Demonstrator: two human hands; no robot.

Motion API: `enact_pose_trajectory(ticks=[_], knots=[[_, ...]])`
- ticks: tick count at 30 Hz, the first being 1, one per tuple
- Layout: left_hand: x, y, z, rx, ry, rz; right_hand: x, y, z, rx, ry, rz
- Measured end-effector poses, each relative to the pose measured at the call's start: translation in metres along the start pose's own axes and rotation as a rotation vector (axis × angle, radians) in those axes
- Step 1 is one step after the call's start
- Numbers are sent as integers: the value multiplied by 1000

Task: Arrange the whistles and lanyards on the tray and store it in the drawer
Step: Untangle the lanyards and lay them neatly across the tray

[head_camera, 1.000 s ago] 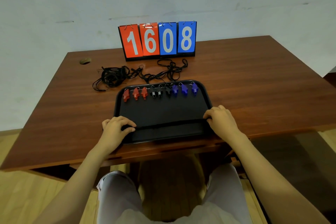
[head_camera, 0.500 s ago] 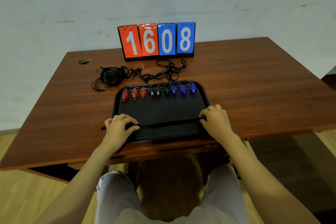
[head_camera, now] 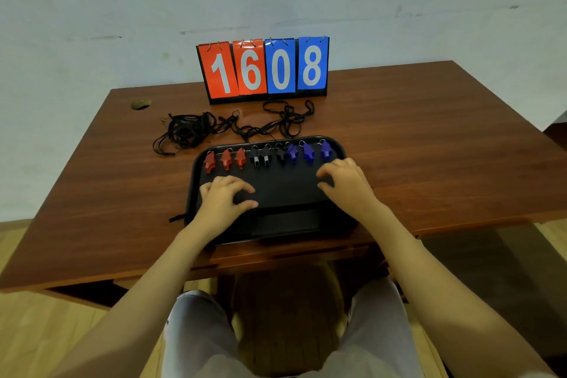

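Resting on a black tray [head_camera: 285, 190] are a left hand [head_camera: 221, 199] and a right hand [head_camera: 346, 182], both released.

The tray is set on the wooden surface [head_camera: 429, 147] close to its near edge. Nine whistles are lined up along the tray's far rim, from left to right: three red whistles [head_camera: 226, 159], three black whistles [head_camera: 266, 158] and three blue whistles [head_camera: 308, 152]. A single lanyard [head_camera: 176, 219] is stretched across the near part of the tray, with one end left poking out past the left rim. The left hand is laid on the tray's left part. The right hand is laid on the right part, just short of the blue whistles. Fingers are loosely bent with their tips on the tray floor, and nothing is grasped. The tangled lanyards [head_camera: 187, 132] are heaped on the surface just beyond the tray, in front of a scoreboard [head_camera: 264, 69] showing 1608.
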State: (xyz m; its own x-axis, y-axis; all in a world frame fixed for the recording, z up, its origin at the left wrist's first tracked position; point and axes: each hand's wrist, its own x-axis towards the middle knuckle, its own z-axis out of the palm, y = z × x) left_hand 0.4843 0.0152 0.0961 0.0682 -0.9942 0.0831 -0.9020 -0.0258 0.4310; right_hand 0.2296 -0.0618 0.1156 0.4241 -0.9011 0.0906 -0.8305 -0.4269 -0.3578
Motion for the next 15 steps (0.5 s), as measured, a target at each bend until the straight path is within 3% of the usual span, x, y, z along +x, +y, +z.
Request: enact_pose_trajectory(ticks=[7, 15], knots=[[83, 22, -25, 0, -34, -37, 84, -23, -19, 81, -92, -1], [160, -3, -39, 6, -89, -257, 166, -35, -18, 97, -231, 13]])
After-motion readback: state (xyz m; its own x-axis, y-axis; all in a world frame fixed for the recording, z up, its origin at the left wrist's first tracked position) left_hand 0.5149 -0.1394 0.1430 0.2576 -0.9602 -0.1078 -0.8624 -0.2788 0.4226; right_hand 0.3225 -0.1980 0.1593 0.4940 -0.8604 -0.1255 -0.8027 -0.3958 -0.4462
